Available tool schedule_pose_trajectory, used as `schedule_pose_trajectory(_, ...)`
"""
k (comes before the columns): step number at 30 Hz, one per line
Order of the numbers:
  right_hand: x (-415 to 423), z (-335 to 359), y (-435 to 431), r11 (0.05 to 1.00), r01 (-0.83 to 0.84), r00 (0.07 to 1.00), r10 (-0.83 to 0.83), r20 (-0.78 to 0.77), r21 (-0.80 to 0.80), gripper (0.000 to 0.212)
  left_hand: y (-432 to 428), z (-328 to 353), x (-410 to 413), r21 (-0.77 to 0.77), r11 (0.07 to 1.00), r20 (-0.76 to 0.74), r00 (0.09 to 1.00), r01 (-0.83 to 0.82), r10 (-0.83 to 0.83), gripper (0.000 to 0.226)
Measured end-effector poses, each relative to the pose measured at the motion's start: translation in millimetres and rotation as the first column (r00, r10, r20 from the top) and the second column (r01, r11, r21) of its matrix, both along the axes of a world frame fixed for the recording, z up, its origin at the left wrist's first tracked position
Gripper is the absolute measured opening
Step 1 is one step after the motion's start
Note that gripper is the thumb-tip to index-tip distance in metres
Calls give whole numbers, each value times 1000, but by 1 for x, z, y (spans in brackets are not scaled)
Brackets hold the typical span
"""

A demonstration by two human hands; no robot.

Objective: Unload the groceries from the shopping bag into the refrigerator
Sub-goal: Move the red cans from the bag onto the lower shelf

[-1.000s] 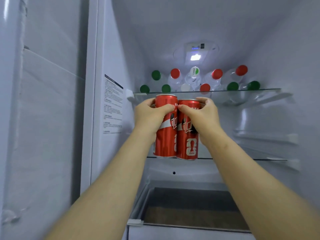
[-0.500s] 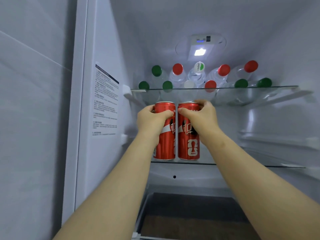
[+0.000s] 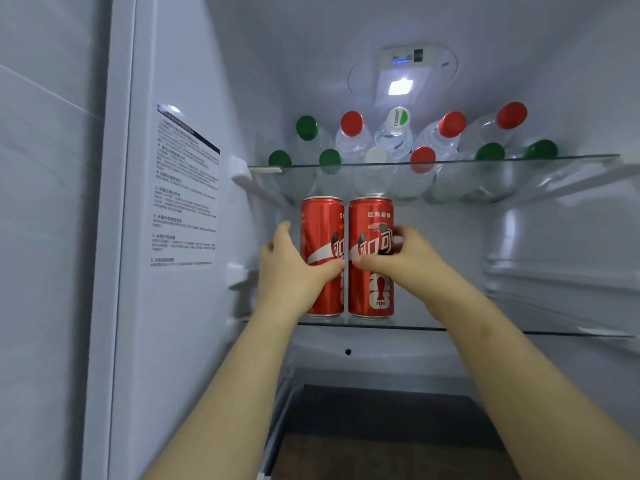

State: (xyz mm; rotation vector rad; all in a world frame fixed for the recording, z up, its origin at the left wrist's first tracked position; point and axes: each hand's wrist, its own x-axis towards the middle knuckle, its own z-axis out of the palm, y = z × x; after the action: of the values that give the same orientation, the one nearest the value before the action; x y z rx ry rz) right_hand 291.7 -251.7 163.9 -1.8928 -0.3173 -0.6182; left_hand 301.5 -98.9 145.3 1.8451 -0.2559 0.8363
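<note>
Left hand (image 3: 294, 268) grips left red can (image 3: 320, 220), right hand (image 3: 408, 258) grips right red can (image 3: 370, 223), upright on glass shelf (image 3: 519, 331)

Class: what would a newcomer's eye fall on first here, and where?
Two red cans stand side by side on the lower glass shelf, left hand gripping the left can, right hand the right can. Above, water bottles with red, green and white caps lie on the top shelf.

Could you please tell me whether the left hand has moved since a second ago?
Yes. The left hand has slid down the left can, from just under the upper glass shelf to about midway toward the lower shelf.
</note>
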Motion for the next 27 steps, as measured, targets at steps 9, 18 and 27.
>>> schedule_pose_trajectory(9,16,1,-3,990,5,992,-24,-127,-143,52,-2,0,8,111,994,-17,1000,-23,25,62)
schedule_pose_trajectory(18,58,22,0,949,54,967,-127,-219,-312,47,-10,22,51,338,936,-164,973,-97,160,43)
schedule_pose_trajectory(27,121,33,5,934,115,918,-229,-322,-337,50,-20,40,113,565,810,-194,929,-156,314,34)
